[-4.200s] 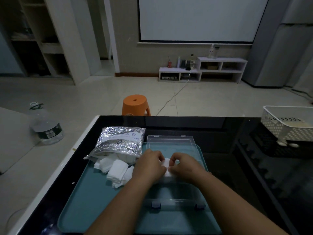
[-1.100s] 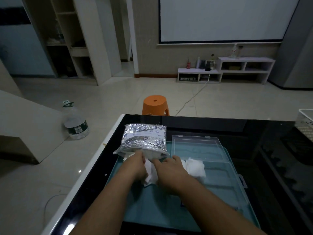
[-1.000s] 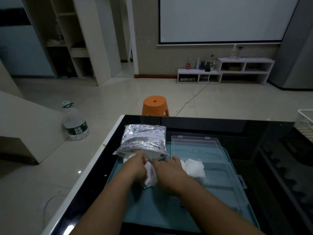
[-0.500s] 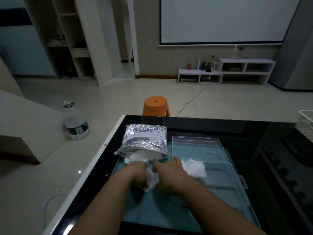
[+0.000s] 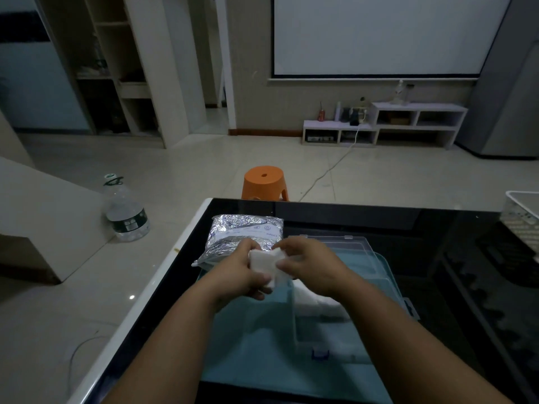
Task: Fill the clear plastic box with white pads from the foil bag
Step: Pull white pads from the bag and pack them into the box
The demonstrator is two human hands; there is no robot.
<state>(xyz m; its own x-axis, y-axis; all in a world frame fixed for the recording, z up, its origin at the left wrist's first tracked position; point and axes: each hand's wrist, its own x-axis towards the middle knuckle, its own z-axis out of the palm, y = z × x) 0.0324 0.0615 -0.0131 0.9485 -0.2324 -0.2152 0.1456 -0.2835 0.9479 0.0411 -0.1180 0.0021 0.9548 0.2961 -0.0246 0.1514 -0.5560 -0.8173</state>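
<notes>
A stack of white pads (image 5: 266, 265) is held between my left hand (image 5: 243, 272) and my right hand (image 5: 309, 265), lifted just in front of the crinkled foil bag (image 5: 239, 236). The bag lies at the far left of a teal tray (image 5: 248, 345). The clear plastic box (image 5: 364, 287) stands open on the tray's right side, its lid folded back toward the far edge. More white pads (image 5: 319, 301) lie inside the box, under my right wrist.
The tray rests on a black glossy table (image 5: 379, 217) with a white left edge. A white perforated basket (image 5: 522, 211) sits at the table's right. Beyond the table an orange stool (image 5: 264, 182) and a large water bottle (image 5: 125, 214) stand on the tiled floor.
Both hands have gathered the loose pads from the tray beside the bag's mouth and raised them as one stack. The pile that lay on the tray there is gone.
</notes>
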